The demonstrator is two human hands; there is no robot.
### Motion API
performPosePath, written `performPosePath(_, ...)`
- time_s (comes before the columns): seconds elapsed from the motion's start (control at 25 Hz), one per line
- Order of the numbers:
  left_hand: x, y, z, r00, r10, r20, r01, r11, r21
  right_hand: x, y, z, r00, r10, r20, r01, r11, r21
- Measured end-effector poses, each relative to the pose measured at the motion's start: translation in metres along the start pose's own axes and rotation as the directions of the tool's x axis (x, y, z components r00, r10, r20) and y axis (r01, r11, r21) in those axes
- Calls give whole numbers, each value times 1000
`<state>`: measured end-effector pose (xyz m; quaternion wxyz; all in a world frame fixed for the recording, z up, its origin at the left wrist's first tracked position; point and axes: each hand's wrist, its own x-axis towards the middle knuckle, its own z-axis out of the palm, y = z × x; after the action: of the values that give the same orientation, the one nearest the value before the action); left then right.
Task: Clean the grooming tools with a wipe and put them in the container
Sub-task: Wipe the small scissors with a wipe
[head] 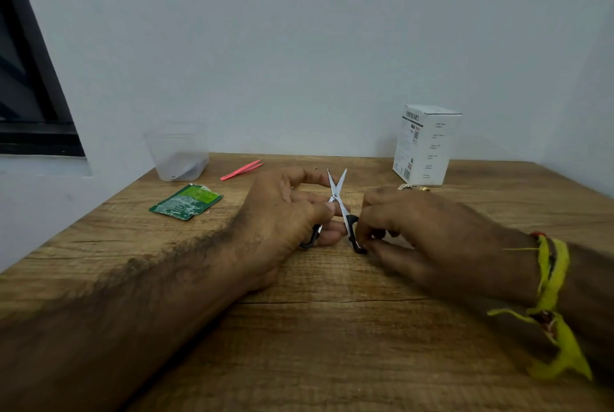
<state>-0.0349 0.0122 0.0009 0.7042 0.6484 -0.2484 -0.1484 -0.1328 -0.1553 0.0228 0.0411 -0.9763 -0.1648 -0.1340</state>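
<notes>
Small scissors (337, 194) with black handles stand at the table's middle, blades spread apart and pointing away from me. My left hand (282, 219) grips the left handle loop and my right hand (415, 228) grips the right one. Pink tweezers (242, 170) lie on the wood beyond my left hand. A green wipe sachet (186, 201) lies flat to the left. A clear plastic container (177, 154) stands at the back left with something dark at its bottom.
A white printed box (425, 145) stands at the back right, with a small gold-coloured item (415, 188) at its foot. The wooden table (332, 328) meets a pale wall behind; its left edge runs diagonally near a dark window frame (30, 96).
</notes>
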Motion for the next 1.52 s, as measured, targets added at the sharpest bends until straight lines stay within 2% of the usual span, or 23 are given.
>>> performPosePath(0.16, 0, 4, -1, 999, -15, 51, 14, 1000, 7, 0, 2, -11, 995, -78, 63, 89, 976, -197)
performPosePath(0.28, 1, 7, -5, 994, -9, 109, 10, 1000, -7, 1, 2, -11, 999, -25, 34, 33, 958, -285)
performPosePath(0.44, 0, 7, -6, 992, -1, 123, 1, 1000, 0, -4, -6, -3, 994, 78, -74, -89, 983, -161)
performPosePath(0.52, 0, 5, -6, 993, -9, 118, 10, 1000, -5, -5, -6, 3, 990, 97, -106, -106, 991, -85)
performPosePath(0.6, 2, 2, -7, 994, -21, 108, 23, 999, -23, -5, 0, 5, 993, 83, -79, -85, 996, -17)
performPosePath(0.76, 1, 3, -8, 994, -19, 112, 22, 999, -25, -5, 16, 0, 1000, 1, 28, 0, 999, -46)
performPosePath(0.88, 1, 3, -7, 997, -37, 70, 37, 999, 9, -5, 24, 2, 1000, 4, 8, -3, 996, -87)
performPosePath(0.96, 1, 3, -7, 998, -48, 42, 48, 999, 0, -5, 24, 4, 999, -2, -53, 0, 999, -41)
performPosePath(1.04, 1, 4, -6, 999, -50, 11, 51, 998, -41, -6, 24, 4, 978, 12, -208, 3, 998, 68)
performPosePath(1.16, -2, 1, -3, 998, -55, -4, 54, 995, -80, -5, 19, 7, 846, 139, -515, -23, 974, 225)
performPosePath(1.24, -5, -2, 3, 999, -43, 28, 46, 995, -83, 0, 14, 11, 750, 206, -628, -50, 965, 257)
performPosePath(1.28, -7, -3, 6, 998, -35, 56, 39, 995, -87, 2, 11, 14, 729, 198, -655, -55, 971, 232)
performPosePath(1.36, -11, -3, 11, 993, -27, 113, 38, 995, -94, 5, 8, 18, 732, 105, -673, -30, 992, 121)
performPosePath(1.52, -12, -3, 13, 990, -39, 134, 54, 992, -115, 7, 7, 24, 815, -72, -575, 54, 997, -48)
